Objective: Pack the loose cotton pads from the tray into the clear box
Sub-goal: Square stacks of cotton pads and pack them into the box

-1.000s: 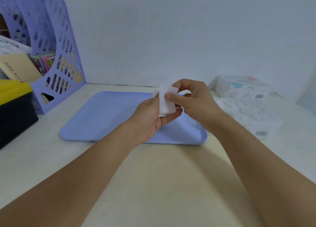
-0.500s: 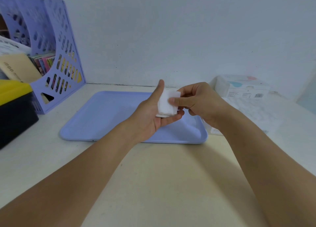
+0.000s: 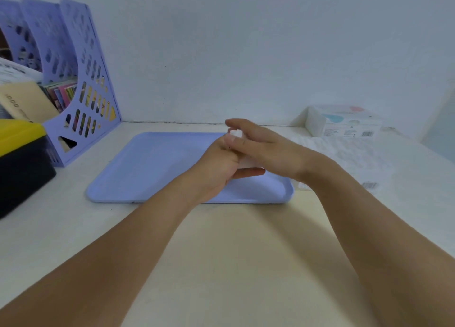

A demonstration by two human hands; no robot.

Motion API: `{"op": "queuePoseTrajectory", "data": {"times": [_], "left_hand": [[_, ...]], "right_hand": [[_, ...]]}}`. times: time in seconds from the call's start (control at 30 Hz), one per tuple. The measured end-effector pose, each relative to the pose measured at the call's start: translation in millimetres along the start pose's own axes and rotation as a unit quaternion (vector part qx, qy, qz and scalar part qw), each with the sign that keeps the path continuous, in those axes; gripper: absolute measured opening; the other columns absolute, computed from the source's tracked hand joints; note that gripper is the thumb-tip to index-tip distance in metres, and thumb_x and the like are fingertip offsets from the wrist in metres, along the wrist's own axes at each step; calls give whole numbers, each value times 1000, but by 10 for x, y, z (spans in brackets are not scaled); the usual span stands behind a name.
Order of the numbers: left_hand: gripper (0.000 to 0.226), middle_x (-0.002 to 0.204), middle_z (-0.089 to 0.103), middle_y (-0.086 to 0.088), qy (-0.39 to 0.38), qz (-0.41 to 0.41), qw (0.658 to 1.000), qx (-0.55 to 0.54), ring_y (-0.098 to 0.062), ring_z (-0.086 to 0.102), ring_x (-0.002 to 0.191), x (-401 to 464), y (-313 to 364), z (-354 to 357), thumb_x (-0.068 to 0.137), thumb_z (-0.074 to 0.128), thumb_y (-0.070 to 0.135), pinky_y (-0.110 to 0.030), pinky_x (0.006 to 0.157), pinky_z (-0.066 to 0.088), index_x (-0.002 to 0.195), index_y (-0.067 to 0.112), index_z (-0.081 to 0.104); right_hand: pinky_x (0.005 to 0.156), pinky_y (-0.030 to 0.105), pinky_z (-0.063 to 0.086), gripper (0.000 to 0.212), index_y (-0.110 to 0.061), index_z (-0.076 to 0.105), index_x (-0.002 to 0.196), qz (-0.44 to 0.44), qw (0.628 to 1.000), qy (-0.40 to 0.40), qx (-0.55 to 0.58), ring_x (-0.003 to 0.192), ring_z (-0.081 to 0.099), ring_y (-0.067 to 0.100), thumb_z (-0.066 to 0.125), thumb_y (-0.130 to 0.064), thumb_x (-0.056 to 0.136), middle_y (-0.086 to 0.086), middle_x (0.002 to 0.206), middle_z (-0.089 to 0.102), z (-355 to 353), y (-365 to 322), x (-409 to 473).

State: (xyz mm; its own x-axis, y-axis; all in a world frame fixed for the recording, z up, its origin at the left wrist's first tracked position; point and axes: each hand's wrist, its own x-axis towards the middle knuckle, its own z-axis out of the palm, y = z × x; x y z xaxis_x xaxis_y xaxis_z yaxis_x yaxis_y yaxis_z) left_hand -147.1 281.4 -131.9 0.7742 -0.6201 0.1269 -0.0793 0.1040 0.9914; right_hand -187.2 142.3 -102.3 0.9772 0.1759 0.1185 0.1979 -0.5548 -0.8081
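Observation:
My left hand (image 3: 216,170) grips a small stack of white cotton pads (image 3: 236,133) above the right part of the light blue tray (image 3: 147,166). My right hand (image 3: 267,147) lies across the stack with its fingers straight, pressing on it, and hides most of the pads. Only the stack's top corner and a bit of its lower edge show. The tray's visible surface is bare. The clear box (image 3: 357,154), with white pads inside and a barcode label on its front, stands just right of the tray.
A white packet (image 3: 344,122) sits behind the clear box by the wall. A purple file rack (image 3: 81,92) with papers stands at the back left. A yellow-lidded black box (image 3: 22,161) is at the left edge. Bare beige tabletop lies in front.
My right hand has gone from pinching the pads' edge to lying flat across the stack. Both hands have sunk a little toward the tray.

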Motion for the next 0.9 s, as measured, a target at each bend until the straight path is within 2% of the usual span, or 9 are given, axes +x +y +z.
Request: {"op": "queuePoseTrajectory", "data": {"times": [0.13, 0.2, 0.3, 0.43, 0.5, 0.57, 0.7, 0.8, 0.9], "left_hand": [[31, 114, 71, -8, -20, 6, 999, -45, -16, 70, 105, 40, 99, 125, 99, 51, -3, -26, 82, 58, 127, 7, 61], [34, 123, 69, -13, 4, 14, 999, -39, -21, 71, 108, 121, 101, 169, 94, 58, -8, -28, 85, 59, 127, 2, 58], [47, 122, 65, -20, 72, 17, 997, -14, -26, 73, 101, 271, 127, 330, 83, 74, -9, -31, 79, 61, 122, 1, 51], [47, 108, 65, -6, 100, 58, 991, 69, -18, 70, 89, 409, 148, 523, 82, 80, 2, -31, 69, 62, 119, 12, 52], [40, 105, 65, 5, 149, 114, 965, 182, -12, 66, 81, 426, 42, 613, 83, 81, 19, -21, 66, 57, 114, 18, 55], [28, 100, 65, 13, 173, 165, 939, 246, -12, 61, 71, 398, -106, 661, 86, 77, 21, -11, 63, 46, 107, 20, 58], [11, 92, 66, 8, 109, 206, 925, 299, -20, 55, 67, 343, -296, 618, 93, 67, 15, -20, 59, 43, 101, 21, 64], [8, 91, 65, 2, 53, 245, 907, 338, -20, 54, 65, 361, -338, 562, 95, 60, 21, -29, 60, 45, 98, 23, 67], [28, 88, 65, 3, -20, 238, 885, 399, -22, 59, 74, 366, -382, 547, 97, 46, 35, -43, 70, 48, 90, 18, 67]], "right_hand": [[89, 39, 57, 32, -8, 64, 130, -37, 999, 40, 1, 101, 70, 25, 62, -17, 100, 12, 116, 72, -348, -15, -112], [80, 37, 59, 24, -3, 71, 117, -43, 997, 55, -8, 84, 70, 23, 69, -5, 93, 19, 103, 74, -512, 5, -169], [65, 26, 55, 13, -3, 75, 101, -7, 995, 92, -45, 75, 67, 14, 75, -7, 88, 19, 92, 74, -727, 76, -279], [53, 26, 47, 26, 12, 67, 93, 91, 981, 171, -15, 62, 62, 17, 73, -11, 83, 16, 75, 67, -939, 187, -352], [46, 23, 39, 20, 5, 68, 81, 153, 965, 213, 12, 58, 55, 18, 67, -15, 81, 8, 67, 67, -984, 211, -388], [42, 22, 28, 15, -7, 66, 75, 212, 959, 189, 24, 54, 46, 17, 63, -19, 83, 4, 67, 73, -987, 206, -405], [42, 22, 26, 21, -14, 58, 66, 286, 948, 125, -54, 44, 31, 12, 64, -23, 84, -5, 50, 65, -947, 214, -406], [46, 23, 32, 24, -13, 63, 64, 308, 931, 128, -150, 41, 37, 15, 76, -29, 76, -4, 41, 49, -927, 232, -393], [49, 22, 38, 26, -13, 64, 60, 309, 917, 126, -218, 44, 49, 14, 83, -28, 69, -2, 48, 57, -857, 247, -352]]}}
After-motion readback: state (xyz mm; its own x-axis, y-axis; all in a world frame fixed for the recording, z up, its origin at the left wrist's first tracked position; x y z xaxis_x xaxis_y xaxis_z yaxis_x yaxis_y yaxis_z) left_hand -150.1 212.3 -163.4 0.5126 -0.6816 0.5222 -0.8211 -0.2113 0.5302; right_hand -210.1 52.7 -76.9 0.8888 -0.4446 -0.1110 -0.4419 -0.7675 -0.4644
